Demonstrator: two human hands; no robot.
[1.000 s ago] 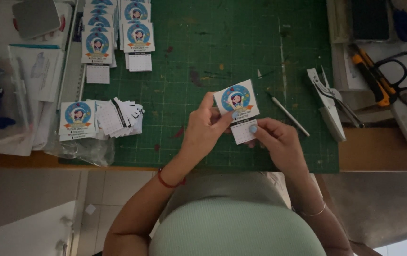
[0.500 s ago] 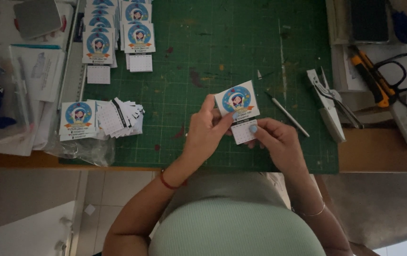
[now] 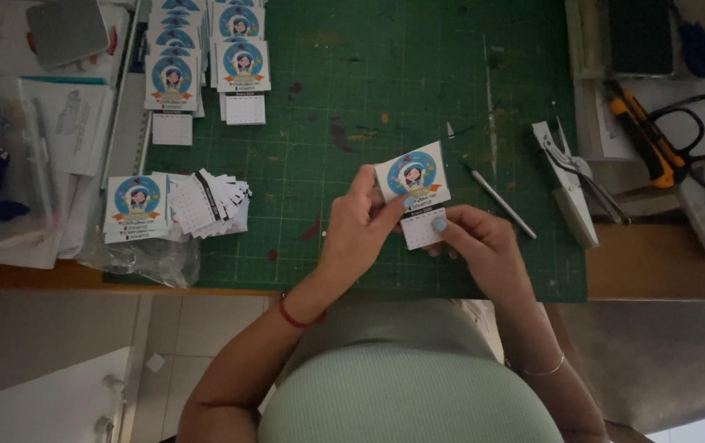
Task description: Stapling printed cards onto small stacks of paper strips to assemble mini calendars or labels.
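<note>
My left hand (image 3: 358,232) pinches a small white card (image 3: 412,175) printed with a round blue cartoon picture, holding it just above the green cutting mat (image 3: 344,74). A small white calendar pad (image 3: 423,230) hangs at the card's lower edge, and my right hand (image 3: 484,246) grips that pad with thumb and fingers. Both hands meet over the mat's near edge, close to my body.
Finished cards (image 3: 205,57) lie in rows at the mat's far left. A stack of cards (image 3: 135,207) and loose small pads (image 3: 209,203) sit left. A thin pen-like tool (image 3: 498,200), a white stapler-like tool (image 3: 567,182), an orange knife (image 3: 640,131) and blue scissors (image 3: 701,45) lie right.
</note>
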